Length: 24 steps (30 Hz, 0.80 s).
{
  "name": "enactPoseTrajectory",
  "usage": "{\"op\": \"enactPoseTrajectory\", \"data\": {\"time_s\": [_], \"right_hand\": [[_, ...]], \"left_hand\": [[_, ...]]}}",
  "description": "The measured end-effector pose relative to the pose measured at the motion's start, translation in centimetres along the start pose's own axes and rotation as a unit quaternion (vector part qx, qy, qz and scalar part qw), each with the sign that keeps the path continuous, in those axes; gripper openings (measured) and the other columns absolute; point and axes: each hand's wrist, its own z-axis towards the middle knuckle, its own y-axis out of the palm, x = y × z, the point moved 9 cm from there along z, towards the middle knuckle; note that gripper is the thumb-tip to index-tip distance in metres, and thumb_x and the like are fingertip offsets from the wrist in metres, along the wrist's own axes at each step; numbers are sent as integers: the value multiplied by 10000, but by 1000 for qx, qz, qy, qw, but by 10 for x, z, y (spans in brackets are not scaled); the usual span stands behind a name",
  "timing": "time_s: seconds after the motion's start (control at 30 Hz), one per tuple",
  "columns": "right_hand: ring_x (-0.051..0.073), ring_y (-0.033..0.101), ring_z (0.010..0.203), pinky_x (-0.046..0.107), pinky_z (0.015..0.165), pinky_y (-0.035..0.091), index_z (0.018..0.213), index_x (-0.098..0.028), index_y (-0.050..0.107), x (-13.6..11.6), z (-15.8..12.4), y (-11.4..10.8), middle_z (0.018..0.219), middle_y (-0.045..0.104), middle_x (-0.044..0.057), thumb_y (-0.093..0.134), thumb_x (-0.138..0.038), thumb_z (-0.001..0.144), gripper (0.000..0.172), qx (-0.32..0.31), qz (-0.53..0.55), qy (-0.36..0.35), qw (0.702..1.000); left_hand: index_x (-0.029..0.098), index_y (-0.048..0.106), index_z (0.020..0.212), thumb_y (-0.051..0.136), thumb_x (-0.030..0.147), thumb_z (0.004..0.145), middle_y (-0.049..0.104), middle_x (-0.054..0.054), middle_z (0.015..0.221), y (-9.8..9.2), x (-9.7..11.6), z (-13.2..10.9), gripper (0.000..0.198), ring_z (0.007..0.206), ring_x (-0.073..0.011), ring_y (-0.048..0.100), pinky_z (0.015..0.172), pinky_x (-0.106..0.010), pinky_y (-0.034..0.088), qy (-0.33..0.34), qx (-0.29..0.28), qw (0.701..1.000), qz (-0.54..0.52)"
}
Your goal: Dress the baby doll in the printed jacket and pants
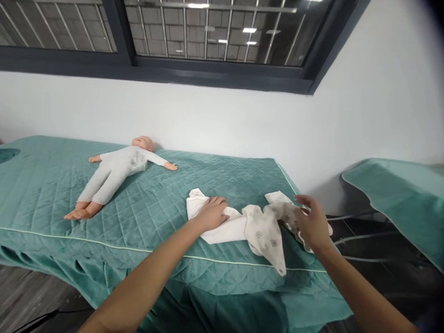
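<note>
A white baby garment (pixel 262 226) with small grey prints lies crumpled near the front right edge of the green bed. My left hand (pixel 212 213) rests palm down on its plain white left part, fingers laid out over the cloth. At the garment's right end, my right hand (pixel 312 224) has curled fingers around a bunched, printed part; the index finger sticks out, and the grip is partly hidden. One pointed flap of cloth hangs toward the front edge between my hands. Farther left, a baby doll (pixel 120 169) in a pale suit lies on its back, arms spread.
The quilted green bed cover (pixel 222 173) has pale piping along its edge. White wall (pixel 222 118) and a dark-framed barred window (pixel 222 74) rise behind. To the right, past a gap showing metal legs, stands another green-covered surface (pixel 402 194).
</note>
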Motion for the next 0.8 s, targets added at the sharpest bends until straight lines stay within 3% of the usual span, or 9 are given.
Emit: {"op": "enactPoseTrajectory", "data": {"time_s": [0.07,0.1,0.2,0.3,0.4,0.5,0.6,0.7,0.8], "right_hand": [[296,606,1154,519,1084,435,1124,-221,623,-18,-15,12,1207,661,109,556,-288,798,339,-11,-63,-137,989],[305,591,1198,522,1103,417,1153,-228,616,-28,-25,25,1236,656,115,538,-299,849,322,-50,-72,-181,980],[310,566,1269,494,1109,418,1247,-263,584,-58,-52,74,1324,638,116,545,-342,933,326,-199,-68,-230,950],[277,603,1200,445,1035,456,1244,-246,594,-94,-67,113,1276,669,90,535,-380,959,320,-300,-77,-249,918],[213,651,895,332,798,464,973,-223,647,-134,-72,140,974,724,45,462,-386,1004,248,-378,-127,-292,870],[174,594,725,281,653,352,824,-214,608,-183,-64,140,817,692,20,495,-409,995,283,-349,-183,-358,846],[148,555,664,267,615,296,823,-219,618,-228,-58,127,764,670,-9,565,-473,963,295,-346,-169,-393,835],[143,543,639,264,601,281,892,-235,656,-256,-52,112,732,654,-20,526,-483,987,296,-356,-175,-404,824],[156,516,609,277,603,264,1002,-245,672,-265,-40,100,727,654,1,521,-364,983,194,-306,-278,-418,809]], "left_hand": [[165,619,1140,581,311,936,583,-143,1383,0,0,-1,254,1340,-297,487,1139,-480,381,-11,12,998,62],[169,621,1094,563,299,945,626,-131,1306,-2,3,-1,206,1281,-285,533,1102,-466,413,-13,17,996,83],[185,605,1022,509,257,969,699,-87,1051,-18,15,-2,131,1064,-255,635,993,-420,464,-4,45,994,100],[210,584,1028,473,266,987,707,-62,1014,-54,32,-11,132,962,-225,663,866,-351,486,11,110,989,101],[227,576,1029,478,289,985,711,-31,997,-105,49,-30,123,908,-192,671,774,-295,474,23,185,978,93],[221,580,988,487,284,974,703,-20,942,-159,63,-54,113,863,-176,665,755,-278,461,35,254,960,112],[219,607,1017,489,319,976,705,-31,978,-199,73,-77,160,863,-186,670,735,-282,444,42,295,935,193],[233,641,1064,500,330,962,706,-35,970,-227,69,-97,199,862,-208,671,714,-288,425,6,326,903,278],[242,664,1059,538,300,912,709,-47,985,-244,56,-110,202,837,-225,665,701,-297,423,-52,342,887,306]]}}
